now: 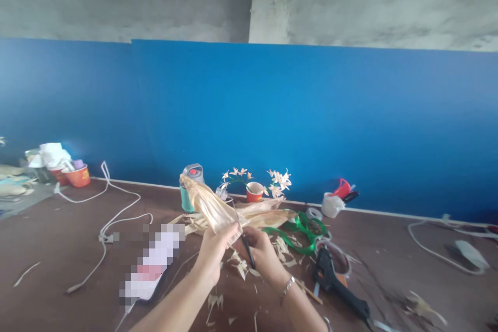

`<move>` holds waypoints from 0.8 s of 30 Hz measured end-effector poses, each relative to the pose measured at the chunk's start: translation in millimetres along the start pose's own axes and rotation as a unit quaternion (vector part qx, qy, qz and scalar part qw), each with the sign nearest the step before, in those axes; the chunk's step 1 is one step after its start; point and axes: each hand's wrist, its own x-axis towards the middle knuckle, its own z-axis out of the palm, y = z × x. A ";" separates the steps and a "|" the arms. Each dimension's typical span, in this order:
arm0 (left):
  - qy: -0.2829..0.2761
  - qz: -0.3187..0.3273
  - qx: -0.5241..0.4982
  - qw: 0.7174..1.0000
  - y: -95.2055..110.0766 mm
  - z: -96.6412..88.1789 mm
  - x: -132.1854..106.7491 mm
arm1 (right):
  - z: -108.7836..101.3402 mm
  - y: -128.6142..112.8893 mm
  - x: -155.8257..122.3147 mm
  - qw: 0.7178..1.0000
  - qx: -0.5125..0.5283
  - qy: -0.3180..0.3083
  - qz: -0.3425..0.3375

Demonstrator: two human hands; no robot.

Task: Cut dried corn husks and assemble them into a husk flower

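The left hand (216, 250) pinches a pale husk (212, 209). Beside it, the right hand (264, 253) grips a dark-handled tool (248, 252).

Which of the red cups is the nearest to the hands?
The red cup beyond the husk, with small pale flowers on both sides; the other two stand together at far left.

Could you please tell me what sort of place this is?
Probably a craft workshop: the left hand holds a pale, husk-like sheet, similar-looking scraps lie scattered on the brown table, and a black glue gun lies there too.
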 end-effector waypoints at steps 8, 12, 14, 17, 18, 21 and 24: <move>-0.005 0.002 -0.018 1.000 0.8 1.7 0.1 | 1.7 -0.8 -0.7 1.000 -0.014 0.011 0.000; -0.001 0.009 -0.021 1.000 2.7 -0.9 2.7 | -2.1 -4.1 -1.3 0.999 -0.032 0.004 0.031; 0.000 0.024 -0.038 0.999 4.3 -3.9 7.2 | -5.1 -9.5 -2.1 0.998 -0.028 -0.015 0.054; 0.006 0.031 -0.070 0.997 7.7 -8.6 15.0 | -8.9 -19.7 -3.8 0.995 -0.011 -0.036 0.088; 0.013 0.023 -0.077 0.997 9.1 -9.6 16.6 | -9.7 -22.4 -4.2 0.995 -0.005 -0.023 0.095; 0.004 -0.006 -0.085 0.996 12.9 -9.8 15.9 | -9.9 -26.9 -4.1 0.993 0.036 0.072 0.084; -0.055 -0.037 -0.053 0.996 13.7 -7.2 10.1 | -7.4 -28.3 -2.2 0.985 0.096 0.140 0.039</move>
